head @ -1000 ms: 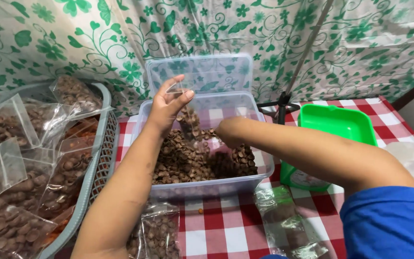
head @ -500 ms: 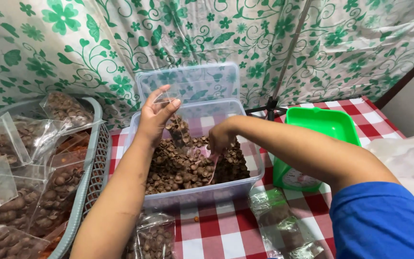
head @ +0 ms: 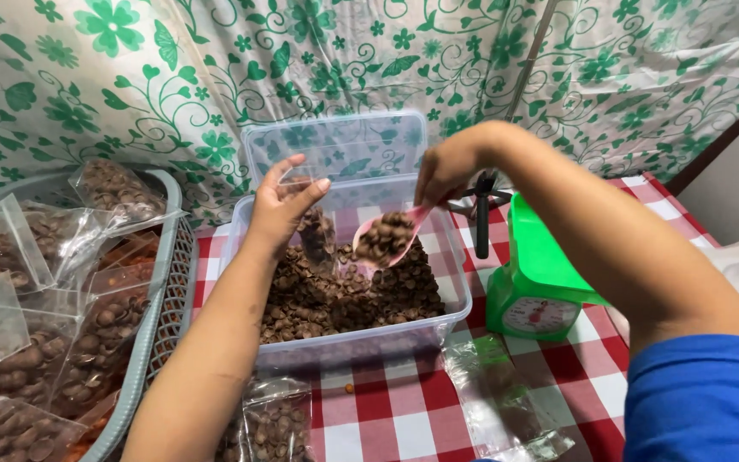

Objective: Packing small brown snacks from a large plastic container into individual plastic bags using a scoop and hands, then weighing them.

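Note:
My left hand (head: 280, 205) holds a small clear plastic bag (head: 316, 235) open above a clear plastic tub (head: 459, 291) full of small brown round snacks (head: 335, 295). The bag is partly filled with them. My right hand (head: 442, 171) grips a pink scoop (head: 387, 239) heaped with the brown pieces, lifted over the tub just right of the bag's mouth. The tub's clear lid (head: 335, 145) leans against the wall behind it.
A grey basket (head: 160, 291) on the left holds several filled bags of the snacks. A green kitchen scale (head: 536, 282) stands right of the tub. Filled and empty bags (head: 506, 402) lie on the red checked tablecloth (head: 404, 411). A floral curtain hangs behind.
My right hand has come up out of the snacks with a loaded pink scoop and moved toward the bag. The left hand keeps the bag open.

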